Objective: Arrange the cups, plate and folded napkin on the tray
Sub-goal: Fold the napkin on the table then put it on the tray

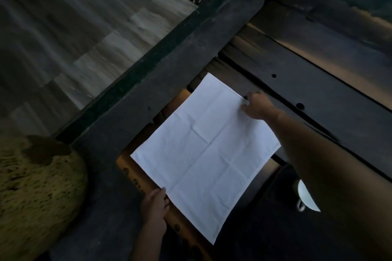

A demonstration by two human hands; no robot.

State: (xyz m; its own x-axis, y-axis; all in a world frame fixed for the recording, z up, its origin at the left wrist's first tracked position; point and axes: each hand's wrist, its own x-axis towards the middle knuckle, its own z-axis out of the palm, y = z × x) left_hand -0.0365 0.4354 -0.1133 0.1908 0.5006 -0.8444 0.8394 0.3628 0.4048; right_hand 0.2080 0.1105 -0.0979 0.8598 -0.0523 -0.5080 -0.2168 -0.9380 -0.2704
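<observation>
A white napkin [204, 152] lies spread flat, unfolded, with crease lines across it, over a wooden tray [135, 178] on the dark table. My right hand [255, 105] pinches the napkin's far right edge. Down at the near left edge, my left hand [156, 207] rests with its fingers on the napkin and the tray rim. A white cup or bowl [306, 198] shows partly under my right forearm. No plate is in view.
The dark wooden table [318, 95] is made of planks with gaps and holes. A thick dark beam [169, 65] runs diagonally along its left side. A yellow-green spotted cushion [36, 193] sits at lower left. Tiled floor [74, 27] lies beyond.
</observation>
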